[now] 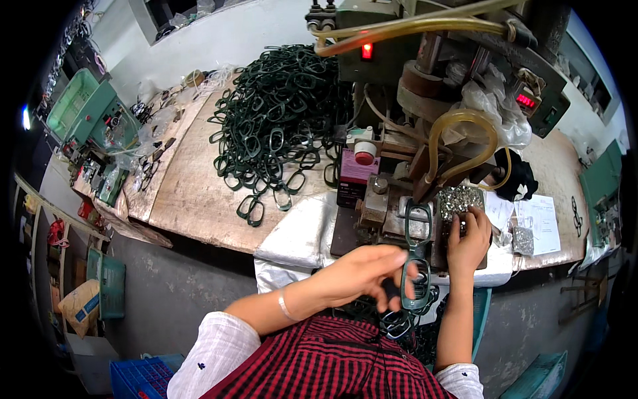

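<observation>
My left hand (364,274) holds a dark green eyeglass frame (416,300) by its near part, fingers closed around it and a black cover on one finger. The far rim of that frame reaches onto the metal fixture (392,227) at the foot of a bench press (420,86). My right hand (469,245) rests on a heap of small shiny metal parts (458,199) right of the fixture. Its fingers are bent down into the heap; whatever lies between the fingertips is hidden. More eyeglass frames (397,324) sit below my left hand, by my lap.
A large pile of dark green eyeglass frames (279,113) covers the bench (199,193) to the left. A red button (364,157) stands beside the press, with yellowish hoses (465,120) looping over it. White papers (539,223) and a black cloth bundle (515,176) lie right.
</observation>
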The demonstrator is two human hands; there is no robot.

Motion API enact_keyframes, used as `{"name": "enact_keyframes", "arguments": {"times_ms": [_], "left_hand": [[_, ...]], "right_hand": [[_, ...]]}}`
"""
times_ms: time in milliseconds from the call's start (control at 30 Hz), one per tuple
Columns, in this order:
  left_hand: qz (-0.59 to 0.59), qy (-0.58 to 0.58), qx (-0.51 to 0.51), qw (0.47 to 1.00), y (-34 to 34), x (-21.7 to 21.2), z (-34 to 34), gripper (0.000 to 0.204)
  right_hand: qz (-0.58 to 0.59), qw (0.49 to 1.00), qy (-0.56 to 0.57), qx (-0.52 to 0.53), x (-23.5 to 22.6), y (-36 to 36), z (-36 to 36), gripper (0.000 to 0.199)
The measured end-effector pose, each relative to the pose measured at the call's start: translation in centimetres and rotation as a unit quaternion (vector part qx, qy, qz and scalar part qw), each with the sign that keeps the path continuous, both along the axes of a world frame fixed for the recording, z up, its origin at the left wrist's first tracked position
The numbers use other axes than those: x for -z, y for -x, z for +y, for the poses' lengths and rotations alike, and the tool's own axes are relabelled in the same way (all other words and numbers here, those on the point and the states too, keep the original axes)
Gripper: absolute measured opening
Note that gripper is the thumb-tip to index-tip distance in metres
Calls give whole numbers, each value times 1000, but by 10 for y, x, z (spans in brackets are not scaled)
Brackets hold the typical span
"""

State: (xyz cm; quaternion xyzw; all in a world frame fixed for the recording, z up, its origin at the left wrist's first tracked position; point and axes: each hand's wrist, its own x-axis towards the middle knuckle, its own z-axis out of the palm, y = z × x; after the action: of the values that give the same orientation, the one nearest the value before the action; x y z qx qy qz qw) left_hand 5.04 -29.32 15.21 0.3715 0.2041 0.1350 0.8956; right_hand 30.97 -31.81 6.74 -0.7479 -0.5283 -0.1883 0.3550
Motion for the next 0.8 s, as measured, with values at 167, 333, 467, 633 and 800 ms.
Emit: {"name": "enact_keyframes", "arguments": {"times_ms": [167, 333, 467, 633, 800], "left_hand": [[197, -520, -438, 707, 62, 14, 28, 11], [361, -623, -518, 461, 105, 24, 121, 9], [588, -634, -374, 336, 104, 100, 161, 19], [533, -608, -454, 376, 108, 117, 151, 20], [594, -607, -379, 368, 123, 134, 162, 26]], "right_hand": [[130, 991, -26, -10, 4, -7, -4, 11], [208, 973, -70, -69, -4, 0, 12, 16], [333, 937, -73, -69, 0, 0, 11, 13], [408, 906, -88, -65, 5, -10, -32, 12], [420, 883, -47, -206, -63, 28, -23, 12]]}}
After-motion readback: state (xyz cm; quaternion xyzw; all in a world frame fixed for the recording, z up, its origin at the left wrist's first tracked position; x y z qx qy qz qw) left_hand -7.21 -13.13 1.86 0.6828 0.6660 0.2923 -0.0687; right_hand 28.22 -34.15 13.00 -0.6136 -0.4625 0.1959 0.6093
